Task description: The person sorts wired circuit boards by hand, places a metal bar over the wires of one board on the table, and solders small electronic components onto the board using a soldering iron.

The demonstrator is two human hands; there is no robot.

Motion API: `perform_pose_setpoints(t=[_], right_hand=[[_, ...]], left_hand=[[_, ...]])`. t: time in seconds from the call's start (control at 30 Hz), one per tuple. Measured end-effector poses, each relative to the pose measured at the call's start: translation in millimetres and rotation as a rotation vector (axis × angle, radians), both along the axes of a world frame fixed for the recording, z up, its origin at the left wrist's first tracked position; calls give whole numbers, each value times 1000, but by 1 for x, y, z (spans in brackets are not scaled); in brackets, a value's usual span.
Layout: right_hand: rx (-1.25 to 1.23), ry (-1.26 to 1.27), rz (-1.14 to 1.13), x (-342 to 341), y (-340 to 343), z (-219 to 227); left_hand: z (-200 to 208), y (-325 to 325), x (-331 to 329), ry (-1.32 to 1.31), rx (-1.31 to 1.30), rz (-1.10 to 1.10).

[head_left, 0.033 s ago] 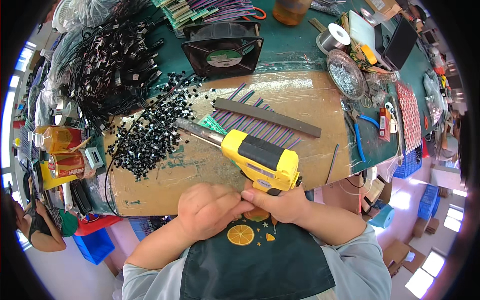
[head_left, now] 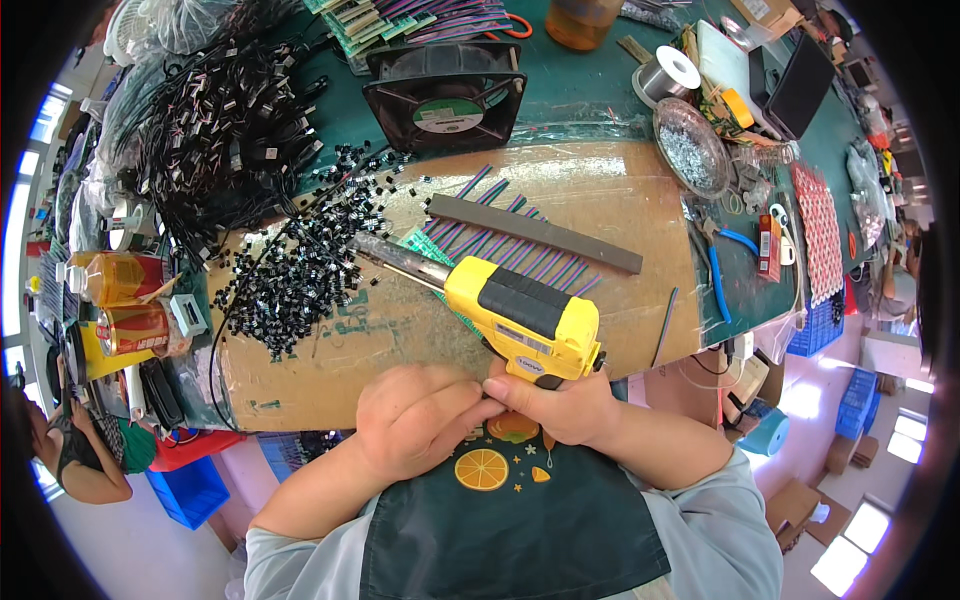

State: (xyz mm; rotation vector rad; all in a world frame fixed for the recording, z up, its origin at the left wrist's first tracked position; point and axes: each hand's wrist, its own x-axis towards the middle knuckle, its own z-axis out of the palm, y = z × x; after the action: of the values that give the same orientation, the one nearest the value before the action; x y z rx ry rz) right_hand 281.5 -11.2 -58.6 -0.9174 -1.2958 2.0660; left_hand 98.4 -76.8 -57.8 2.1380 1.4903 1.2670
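A yellow and black soldering gun is gripped at its handle by my right hand. Its long metal barrel points to the far left, over the end of a green circuit board strip. My left hand is closed, its fingertips pressed together and meeting my right thumb; whatever they pinch, if anything, is hidden. Multicoloured wires fan out from the strip, and a grey-brown bar lies across them. Left of the barrel spreads a heap of small black connectors.
A black fan stands behind the brown work board. Bundled black cables pile up at the far left, near a drink can. To the right are blue-handled pliers, a solder spool and a round dish.
The soldering gun has shifted very slightly to the right. My left fingers have moved a little; otherwise the scene is the same.
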Motion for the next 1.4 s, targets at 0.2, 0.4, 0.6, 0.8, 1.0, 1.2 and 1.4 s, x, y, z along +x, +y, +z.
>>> perform_pose_setpoints(t=[0.2, 0.4, 0.6, 0.8, 1.0, 1.2, 1.4], right_hand=[[32, -35, 46, 6, -1, -1], [531, -154, 8, 74, -2, -16], [252, 275, -551, 136, 23, 1], [35, 336, -570, 164, 20, -19], [0, 329, -529, 158, 39, -25], [252, 338, -618, 152, 101, -17], [266, 385, -664, 164, 90, -21]], left_hand=[[-3, -2, 4, -108, -19, -33], [0, 8, -11, 191, -85, 161], [-19, 22, -41, 279, -138, 343], [-23, 22, -38, 286, -150, 350], [-20, 22, -36, 299, -178, 355], [-17, 21, -41, 219, -252, 365], [-12, 20, -42, 170, -336, 380]])
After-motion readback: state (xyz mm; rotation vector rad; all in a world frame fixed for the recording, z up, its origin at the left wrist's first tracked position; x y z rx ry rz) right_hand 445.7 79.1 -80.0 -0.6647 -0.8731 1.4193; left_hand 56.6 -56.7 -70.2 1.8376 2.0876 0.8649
